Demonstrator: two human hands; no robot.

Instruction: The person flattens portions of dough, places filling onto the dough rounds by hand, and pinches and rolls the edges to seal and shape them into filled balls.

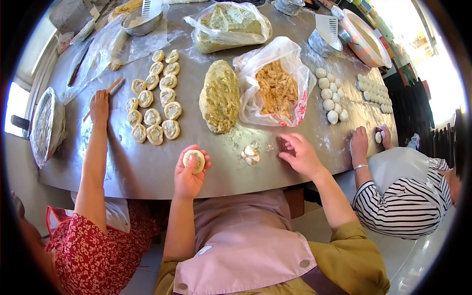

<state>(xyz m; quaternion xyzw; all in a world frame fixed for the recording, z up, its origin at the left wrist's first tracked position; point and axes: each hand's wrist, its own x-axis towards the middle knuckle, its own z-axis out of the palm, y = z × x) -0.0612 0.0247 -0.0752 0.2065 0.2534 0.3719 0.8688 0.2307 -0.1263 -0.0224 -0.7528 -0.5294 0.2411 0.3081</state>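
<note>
My left hand holds a small round of dough near the table's front edge, fingers curled around it and thumb across its face. My right hand hovers over the table with thumb and fingers apart and nothing visible in it. Between my hands lies a little heap of pale dough scraps, with a small crumb beside it. Beyond them sit a long greenish, speckled lump and an open plastic bag of brownish filling.
Cup-shaped dough pieces stand in rows at left, beside a co-worker's hand on a thin rolling stick. At right, another person's hands are near dough balls. A bagged green mass lies at the back.
</note>
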